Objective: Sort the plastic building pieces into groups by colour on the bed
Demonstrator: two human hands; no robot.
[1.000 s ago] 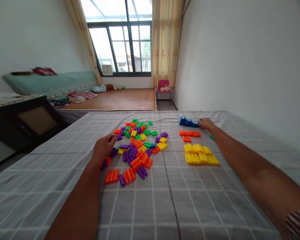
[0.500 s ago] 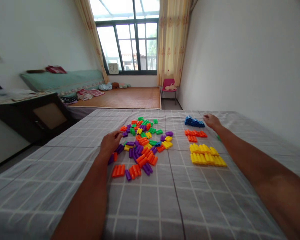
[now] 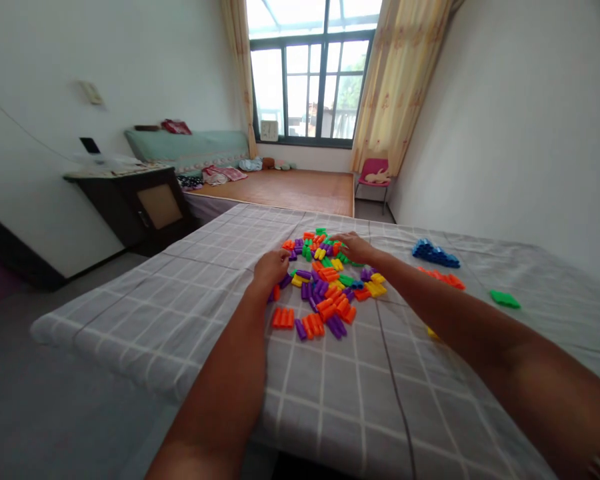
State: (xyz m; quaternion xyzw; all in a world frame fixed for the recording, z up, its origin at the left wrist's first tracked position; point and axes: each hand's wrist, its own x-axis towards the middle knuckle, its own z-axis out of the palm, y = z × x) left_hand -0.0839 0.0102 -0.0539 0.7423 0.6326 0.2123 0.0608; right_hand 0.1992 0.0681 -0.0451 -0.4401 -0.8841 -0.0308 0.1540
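Observation:
A mixed pile of orange, purple, green and yellow plastic pieces (image 3: 325, 290) lies on the grey checked cloth (image 3: 330, 387). At the pile's left edge is my left hand (image 3: 273, 267), its fingers bent together; what they hold, if anything, is too small to name. My right hand (image 3: 353, 245) reaches over the back of the pile, fingers stretched out above the green and orange pieces. To the right sit stacked blue pieces (image 3: 434, 253), orange pieces (image 3: 445, 278) and a green group (image 3: 505, 299). My right forearm hides most of the yellow pieces (image 3: 433, 334).
Beyond the cloth is a low bed (image 3: 300, 190) with clothes on it. A dark cabinet (image 3: 155, 207) stands at the left, and a pink chair (image 3: 374, 175) is near the window. A white wall rises on the right.
My right hand has moved left from beside the blue stack to the back of the mixed pile. The view has turned left. My left hand stays at the pile's left edge.

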